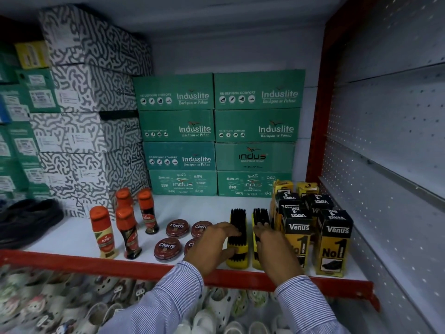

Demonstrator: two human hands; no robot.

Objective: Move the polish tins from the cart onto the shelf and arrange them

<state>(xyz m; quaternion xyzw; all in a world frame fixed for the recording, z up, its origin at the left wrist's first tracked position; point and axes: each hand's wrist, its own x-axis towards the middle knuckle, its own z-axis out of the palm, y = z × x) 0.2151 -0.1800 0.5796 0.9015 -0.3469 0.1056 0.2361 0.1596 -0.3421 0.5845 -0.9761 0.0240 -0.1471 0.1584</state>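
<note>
Several round dark-red Cherry polish tins lie flat on the white shelf (72, 235): one at the front (167, 249), one behind it (177, 228), another at the back right (200, 228), and one (191, 244) partly hidden by my left hand. My left hand (212, 244) grips a yellow brush with black bristles (238, 227). My right hand (272, 247) rests on a second yellow brush (260, 219) beside it. No cart is in view.
Orange-capped Kiwi bottles (127, 231) stand left of the tins. Black-and-yellow Venus boxes (332, 239) fill the shelf's right end. Green Induslite shoe boxes (216, 131) are stacked at the back. The shelf has a red front lip (96, 263). Pale clogs (72, 304) lie below.
</note>
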